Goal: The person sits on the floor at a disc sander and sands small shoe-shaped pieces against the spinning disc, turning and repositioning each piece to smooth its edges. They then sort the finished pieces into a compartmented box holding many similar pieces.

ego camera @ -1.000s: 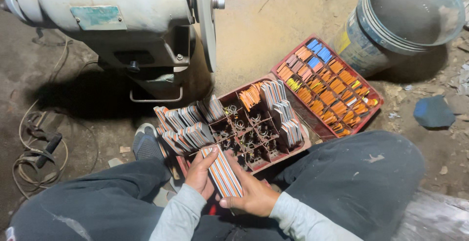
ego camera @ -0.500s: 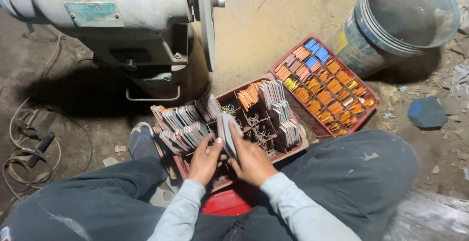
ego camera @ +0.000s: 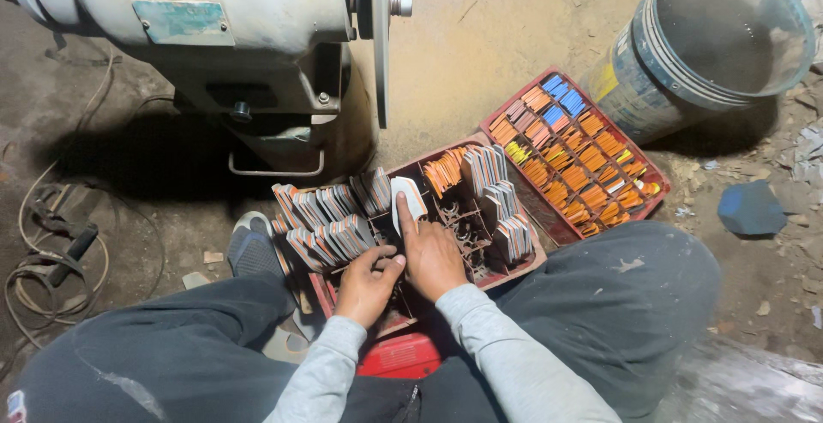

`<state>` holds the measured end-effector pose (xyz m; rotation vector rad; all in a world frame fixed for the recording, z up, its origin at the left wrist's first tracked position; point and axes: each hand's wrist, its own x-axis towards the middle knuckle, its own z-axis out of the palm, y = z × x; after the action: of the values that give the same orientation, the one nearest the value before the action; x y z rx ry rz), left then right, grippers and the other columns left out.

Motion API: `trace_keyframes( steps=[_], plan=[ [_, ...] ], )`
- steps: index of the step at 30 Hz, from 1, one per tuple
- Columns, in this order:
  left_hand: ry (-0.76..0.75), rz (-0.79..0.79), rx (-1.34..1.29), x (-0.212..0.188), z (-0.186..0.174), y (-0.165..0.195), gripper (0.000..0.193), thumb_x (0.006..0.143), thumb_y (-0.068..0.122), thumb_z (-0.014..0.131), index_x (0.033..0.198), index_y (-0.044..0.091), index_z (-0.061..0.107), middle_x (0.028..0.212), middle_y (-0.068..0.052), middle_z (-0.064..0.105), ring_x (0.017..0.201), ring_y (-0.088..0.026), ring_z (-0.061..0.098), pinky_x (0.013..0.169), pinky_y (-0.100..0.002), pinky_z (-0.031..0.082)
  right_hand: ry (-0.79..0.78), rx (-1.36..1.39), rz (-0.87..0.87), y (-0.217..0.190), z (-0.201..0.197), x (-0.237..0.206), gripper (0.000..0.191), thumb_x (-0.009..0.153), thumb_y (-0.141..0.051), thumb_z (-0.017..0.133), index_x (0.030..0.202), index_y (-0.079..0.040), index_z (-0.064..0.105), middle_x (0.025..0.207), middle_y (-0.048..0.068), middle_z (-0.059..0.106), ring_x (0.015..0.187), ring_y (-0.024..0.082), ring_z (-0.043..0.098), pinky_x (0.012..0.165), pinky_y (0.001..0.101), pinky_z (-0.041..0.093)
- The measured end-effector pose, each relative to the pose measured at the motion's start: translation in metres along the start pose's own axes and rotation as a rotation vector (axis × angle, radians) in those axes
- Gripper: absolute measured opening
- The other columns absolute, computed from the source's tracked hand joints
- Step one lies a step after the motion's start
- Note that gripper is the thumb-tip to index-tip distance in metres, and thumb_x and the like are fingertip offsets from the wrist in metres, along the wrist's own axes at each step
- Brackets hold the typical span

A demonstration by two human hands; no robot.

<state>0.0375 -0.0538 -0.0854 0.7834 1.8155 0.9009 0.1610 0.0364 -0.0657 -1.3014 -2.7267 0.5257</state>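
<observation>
Grey-sleeved, the right hand (ego camera: 433, 256) pinched a flat pale piece (ego camera: 406, 200) upright over the divided tray (ego camera: 514, 264); the left hand (ego camera: 364, 282) gripped neighbouring stacks (ego camera: 330, 234), best held parted.

A dark red tray (ego camera: 514, 269) holds grey, white and orange-edged cards (ego camera: 330, 226), a second red tray (ego camera: 497, 123) at its far right corner holds orange, blue and yellow pieces (ego camera: 591, 157), beside a grey-blue bucket (ego camera: 651, 80).
</observation>
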Motion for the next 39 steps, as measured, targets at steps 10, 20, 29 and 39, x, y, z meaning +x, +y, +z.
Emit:
trace_keyframes(
  steps=[10,20,29,39],
  plan=[
    [-0.01,0.059,0.031,-0.007,-0.005,0.005,0.039,0.087,0.028,0.074,0.116,0.002,0.072,0.087,-0.008,0.077,0.073,-0.014,0.072,0.071,-0.027,0.057,0.112,0.019,0.014,-0.007,-0.028,-0.009,0.098,0.071,-0.026,0.084,0.152,-0.006,0.032,0.098,0.023,0.06,0.096,0.04,0.057,0.085,0.0525,0.041],
    [0.066,0.086,0.109,-0.02,-0.016,0.029,0.039,0.085,0.03,0.075,0.115,0.006,0.072,0.082,-0.007,0.075,0.07,-0.015,0.072,0.069,-0.03,0.057,0.185,0.122,0.054,-0.011,-0.031,-0.015,0.038,0.076,-0.012,0.078,0.109,-0.005,0.06,0.095,0.014,0.062,0.098,0.035,0.06,0.082,0.048,0.044],
    [0.015,0.641,0.353,-0.02,-0.041,0.082,0.073,0.078,0.034,0.088,0.131,-0.003,0.055,0.112,-0.026,0.069,0.097,-0.041,0.07,0.083,-0.043,0.055,0.064,1.232,0.257,0.019,-0.067,0.013,0.049,0.082,0.001,0.071,0.127,-0.002,0.051,0.102,0.013,0.066,0.088,0.021,0.069,0.079,0.0346,0.059],
    [0.123,0.58,0.418,0.028,-0.028,0.12,0.068,0.075,0.021,0.083,0.136,0.006,0.058,0.104,-0.026,0.065,0.098,-0.043,0.065,0.087,-0.045,0.054,0.202,1.19,0.138,0.023,-0.094,0.057,0.049,0.078,0.004,0.07,0.124,0.001,0.05,0.11,0.011,0.068,0.099,0.015,0.069,0.085,0.031,0.059]
  ],
)
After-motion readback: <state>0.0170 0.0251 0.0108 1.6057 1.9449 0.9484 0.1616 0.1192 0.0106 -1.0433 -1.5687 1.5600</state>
